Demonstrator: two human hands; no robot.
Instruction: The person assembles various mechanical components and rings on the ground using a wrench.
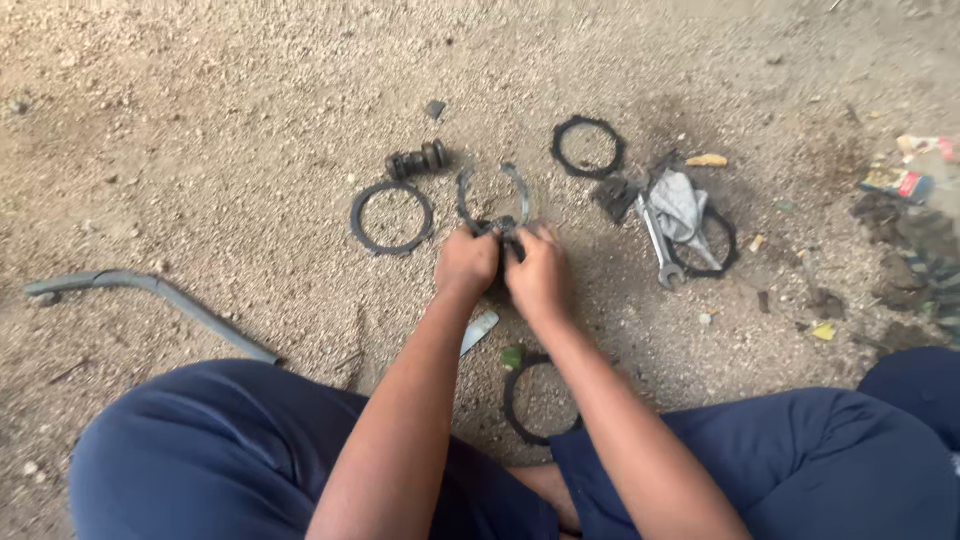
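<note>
Both of my hands meet over a dark metal clamp ring (492, 190) that lies on the sandy ground. My left hand (466, 264) and my right hand (539, 275) are closed around the ring's near end, where a small dark fitting sits. The ring's two curved arms rise away from my fingers and stay apart at the far side. What my fingers pinch is mostly hidden.
Flat black rings lie at the left (391, 217), at the far middle (588, 147) and between my knees (537, 400). A dark cylindrical part (417, 160), a spanner (660, 243) beside a grey rag (682, 205) and a bent grey pipe (150, 300) lie around.
</note>
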